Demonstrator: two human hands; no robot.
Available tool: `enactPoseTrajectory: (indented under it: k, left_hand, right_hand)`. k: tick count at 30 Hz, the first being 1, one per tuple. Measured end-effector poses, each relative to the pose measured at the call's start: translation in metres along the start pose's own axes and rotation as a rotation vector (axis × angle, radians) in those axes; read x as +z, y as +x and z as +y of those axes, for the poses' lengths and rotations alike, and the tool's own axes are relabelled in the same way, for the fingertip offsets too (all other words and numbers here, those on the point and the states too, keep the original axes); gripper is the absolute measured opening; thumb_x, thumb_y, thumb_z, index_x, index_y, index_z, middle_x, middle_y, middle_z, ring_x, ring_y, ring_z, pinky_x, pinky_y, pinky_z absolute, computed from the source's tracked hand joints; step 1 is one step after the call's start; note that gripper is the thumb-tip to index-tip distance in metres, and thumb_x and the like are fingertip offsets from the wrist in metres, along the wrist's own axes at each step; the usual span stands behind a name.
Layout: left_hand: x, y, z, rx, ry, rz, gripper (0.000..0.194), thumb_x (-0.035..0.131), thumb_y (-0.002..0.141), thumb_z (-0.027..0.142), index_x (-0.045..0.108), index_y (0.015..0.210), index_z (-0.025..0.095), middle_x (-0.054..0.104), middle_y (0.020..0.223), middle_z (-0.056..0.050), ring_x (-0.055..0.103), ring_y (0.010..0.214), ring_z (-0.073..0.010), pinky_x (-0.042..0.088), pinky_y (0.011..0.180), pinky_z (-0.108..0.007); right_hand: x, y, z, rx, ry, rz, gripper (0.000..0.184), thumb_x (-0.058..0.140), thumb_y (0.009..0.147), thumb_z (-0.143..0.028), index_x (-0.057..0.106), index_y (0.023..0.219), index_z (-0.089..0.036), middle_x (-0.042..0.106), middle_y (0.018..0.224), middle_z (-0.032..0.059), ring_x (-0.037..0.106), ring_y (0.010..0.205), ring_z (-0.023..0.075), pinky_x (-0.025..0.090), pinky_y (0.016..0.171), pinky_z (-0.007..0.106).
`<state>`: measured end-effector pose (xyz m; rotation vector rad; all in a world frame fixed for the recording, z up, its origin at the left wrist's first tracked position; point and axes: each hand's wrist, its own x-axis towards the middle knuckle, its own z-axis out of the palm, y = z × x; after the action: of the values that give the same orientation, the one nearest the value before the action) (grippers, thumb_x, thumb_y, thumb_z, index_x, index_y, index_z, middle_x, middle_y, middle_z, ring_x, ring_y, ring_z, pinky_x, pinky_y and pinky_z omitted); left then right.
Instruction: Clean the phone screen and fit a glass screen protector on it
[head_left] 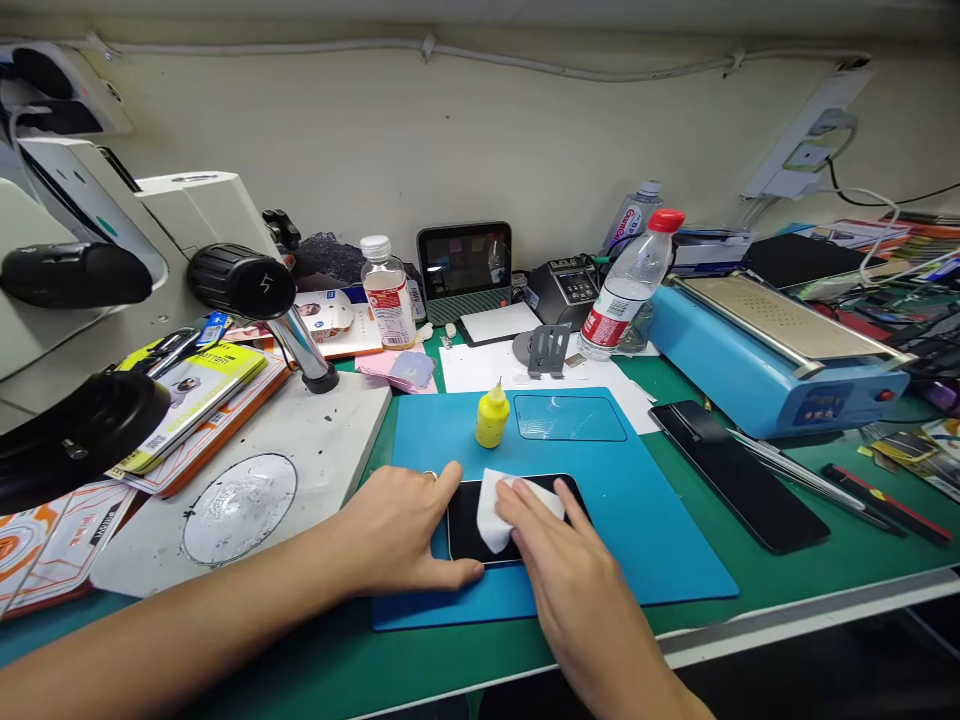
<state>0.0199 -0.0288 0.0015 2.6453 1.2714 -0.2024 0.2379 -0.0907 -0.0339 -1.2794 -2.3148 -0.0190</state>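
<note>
A black phone (pixel 466 525) lies flat on a blue mat (pixel 645 520). My left hand (pixel 397 530) rests at the phone's left end, thumb along the near edge and index finger along the far edge, holding it in place. My right hand (pixel 559 560) lies flat on a white wipe (pixel 491 510) pressed onto the phone's screen, fingers stretched out. A small yellow dropper bottle (pixel 492 415) stands upright on the mat just behind the phone. A clear glass sheet (pixel 570 417) lies on the mat to the bottle's right.
A microscope (pixel 112 290) with its white base plate (pixel 300 450) fills the left. A blue heating machine (pixel 765 350), a second black phone (pixel 742 485) and tweezers (pixel 795 470) sit right. Bottles (pixel 630 285), a small screen (pixel 465 262) and papers stand behind the mat.
</note>
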Motion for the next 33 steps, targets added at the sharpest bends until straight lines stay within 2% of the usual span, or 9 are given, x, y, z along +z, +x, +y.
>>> enactPoseTrajectory:
  k: [5, 7, 10, 15, 19, 22, 25, 29, 33]
  left_hand:
    - [0.001, 0.001, 0.0, 0.003, -0.004, 0.004, 0.054, 0.05, 0.086, 0.075, 0.047, 0.097, 0.023, 0.072, 0.081, -0.005, 0.073, 0.074, -0.0332, 0.034, 0.053, -0.036]
    - [0.001, 0.001, 0.0, -0.005, -0.001, -0.002, 0.057, 0.052, 0.084, 0.077, 0.047, 0.098, 0.022, 0.073, 0.082, -0.006, 0.073, 0.075, -0.0339, 0.035, 0.054, -0.036]
    - [-0.001, 0.002, 0.001, -0.036, 0.003, -0.019, 0.06, 0.055, 0.081, 0.079, 0.047, 0.098, 0.023, 0.073, 0.082, -0.006, 0.073, 0.076, -0.0352, 0.037, 0.055, -0.036]
    - [-0.001, 0.002, 0.0, -0.031, -0.011, -0.022, 0.058, 0.057, 0.082, 0.077, 0.047, 0.099, 0.023, 0.074, 0.085, -0.006, 0.075, 0.081, -0.0353, 0.039, 0.056, -0.036]
    - [0.001, 0.002, -0.003, -0.024, -0.005, -0.024, 0.07, 0.056, 0.078, 0.087, 0.048, 0.102, 0.022, 0.074, 0.084, -0.007, 0.075, 0.081, -0.0358, 0.037, 0.056, -0.035]
    - [0.001, 0.003, -0.004, -0.012, 0.01, -0.035, 0.08, 0.051, 0.073, 0.096, 0.049, 0.103, 0.022, 0.074, 0.085, -0.008, 0.074, 0.079, -0.0362, 0.034, 0.054, -0.035]
    - [0.002, 0.003, -0.004, -0.003, -0.004, -0.02, 0.083, 0.048, 0.07, 0.099, 0.049, 0.101, 0.022, 0.073, 0.082, -0.007, 0.073, 0.076, -0.0354, 0.029, 0.053, -0.034]
    - [0.004, 0.003, -0.007, -0.017, -0.063, 0.007, 0.091, 0.039, 0.06, 0.107, 0.046, 0.096, 0.023, 0.071, 0.079, -0.006, 0.072, 0.073, -0.0345, 0.023, 0.053, -0.033]
    - [0.008, 0.002, -0.011, -0.018, -0.178, 0.026, 0.095, 0.012, 0.061, 0.109, 0.043, 0.092, 0.024, 0.068, 0.076, -0.004, 0.069, 0.069, -0.0317, 0.024, 0.054, -0.033]
  right_hand:
    - [-0.008, -0.016, -0.001, -0.124, -0.003, -0.068, 0.053, 0.038, 0.091, 0.006, 0.058, 0.137, -0.012, 0.069, 0.138, 0.0114, 0.062, 0.133, 0.0204, 0.036, 0.123, 0.052]
    - [-0.013, -0.021, 0.008, -0.116, -0.041, -0.057, 0.053, 0.039, 0.092, 0.005, 0.056, 0.14, -0.011, 0.07, 0.138, 0.0121, 0.063, 0.131, 0.0198, 0.033, 0.124, 0.051]
    - [-0.011, -0.014, 0.011, -0.055, -0.078, -0.036, 0.052, 0.038, 0.093, 0.005, 0.059, 0.138, -0.01, 0.07, 0.137, 0.0134, 0.064, 0.13, 0.0225, 0.037, 0.122, 0.055]
    - [0.007, 0.008, -0.016, -0.075, -0.026, -0.042, 0.052, 0.036, 0.094, 0.002, 0.061, 0.138, -0.009, 0.066, 0.142, 0.0121, 0.061, 0.135, 0.025, 0.047, 0.116, 0.052]
    - [0.002, -0.006, -0.019, -0.168, 0.008, -0.062, 0.057, 0.037, 0.09, 0.004, 0.059, 0.141, -0.009, 0.065, 0.144, 0.0073, 0.059, 0.137, 0.0215, 0.042, 0.12, 0.048]
    - [-0.008, -0.021, -0.003, -0.158, -0.054, -0.062, 0.061, 0.038, 0.087, 0.007, 0.056, 0.143, -0.008, 0.065, 0.144, 0.0095, 0.061, 0.134, 0.0207, 0.039, 0.122, 0.049]
    - [-0.009, -0.018, 0.006, -0.091, -0.105, -0.058, 0.058, 0.038, 0.089, 0.007, 0.058, 0.141, -0.009, 0.065, 0.143, 0.0125, 0.063, 0.132, 0.0232, 0.045, 0.117, 0.052]
    - [0.007, 0.006, -0.008, -0.058, -0.052, -0.084, 0.051, 0.041, 0.094, -0.001, 0.06, 0.141, -0.008, 0.059, 0.149, 0.0129, 0.058, 0.138, 0.0277, 0.049, 0.115, 0.052]
    - [0.016, 0.017, -0.026, -0.104, 0.055, -0.154, 0.055, 0.041, 0.097, -0.006, 0.051, 0.151, -0.01, 0.051, 0.157, 0.0082, 0.047, 0.147, 0.0247, 0.041, 0.121, 0.049]
